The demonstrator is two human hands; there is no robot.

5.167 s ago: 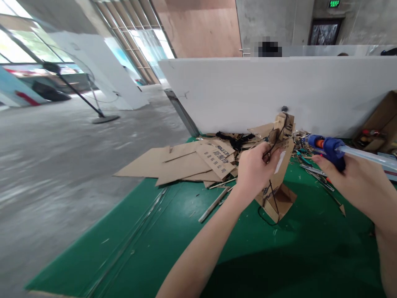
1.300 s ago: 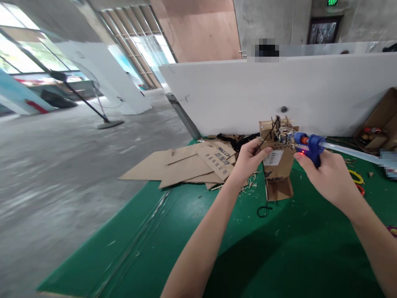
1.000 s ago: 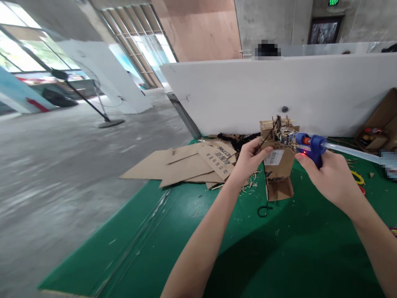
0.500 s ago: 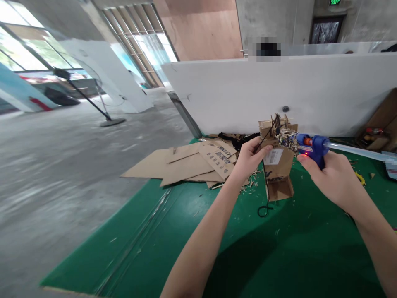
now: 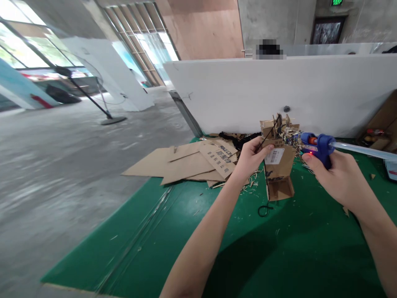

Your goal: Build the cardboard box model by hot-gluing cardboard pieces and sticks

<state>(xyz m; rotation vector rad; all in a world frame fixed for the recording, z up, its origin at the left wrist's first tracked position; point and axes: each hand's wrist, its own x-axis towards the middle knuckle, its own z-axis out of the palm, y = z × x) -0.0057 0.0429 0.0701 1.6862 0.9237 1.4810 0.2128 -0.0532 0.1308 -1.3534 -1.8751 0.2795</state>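
Note:
A blue hot glue gun (image 5: 324,150) is gripped in my right hand (image 5: 341,176), with a red light lit on its side and a long clear glue stick (image 5: 362,149) out of its back. Brown shreds cling round its nozzle, which points left at a cardboard structure (image 5: 276,157) bearing a white barcode label. My left hand (image 5: 252,157) pinches a black cord (image 5: 267,138) at the structure's left side. The cord runs up to the top and also hangs down, ending in a loop on the green table (image 5: 173,231).
Flat cardboard pieces (image 5: 189,165) lie piled left of my left hand, among scattered scraps. A black tangled bundle (image 5: 242,140) lies behind them. A white partition (image 5: 229,95) borders the table's back. At the right edge are a phone-like object (image 5: 391,169) and a cardboard box (image 5: 383,116).
My right hand and the glue gun have shifted slightly right, the nozzle drawing a little away from the structure. My left hand keeps its pinch on the cord.

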